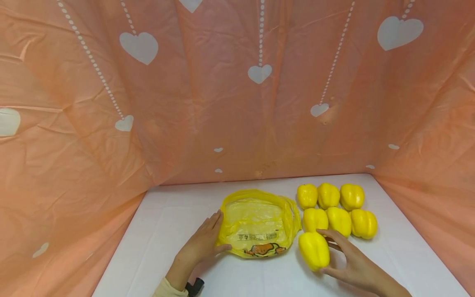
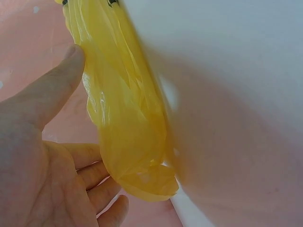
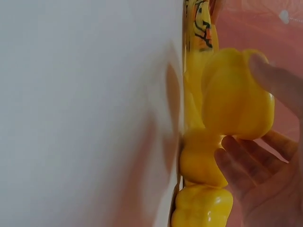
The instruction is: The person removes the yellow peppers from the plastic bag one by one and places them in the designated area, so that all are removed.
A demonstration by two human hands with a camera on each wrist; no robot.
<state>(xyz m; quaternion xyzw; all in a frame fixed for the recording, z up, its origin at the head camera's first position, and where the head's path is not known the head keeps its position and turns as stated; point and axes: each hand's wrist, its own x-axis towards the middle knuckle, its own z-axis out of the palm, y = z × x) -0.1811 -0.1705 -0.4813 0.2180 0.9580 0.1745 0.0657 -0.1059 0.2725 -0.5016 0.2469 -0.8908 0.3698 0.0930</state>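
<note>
A yellow plastic bag with a printed figure on its front lies on the table, its mouth spread wide and facing up. At its left side rests my left hand, thumb and fingers extended against the plastic; the left wrist view shows the bag's wall touching the thumb and fingers. My right hand grips a yellow bell pepper between thumb and fingers. In the right wrist view, that pepper is raised off the table.
Several more yellow bell peppers stand in two rows at the right of the bag. Beneath everything is a white tabletop. A pink curtain with white hearts surrounds it at the back and sides.
</note>
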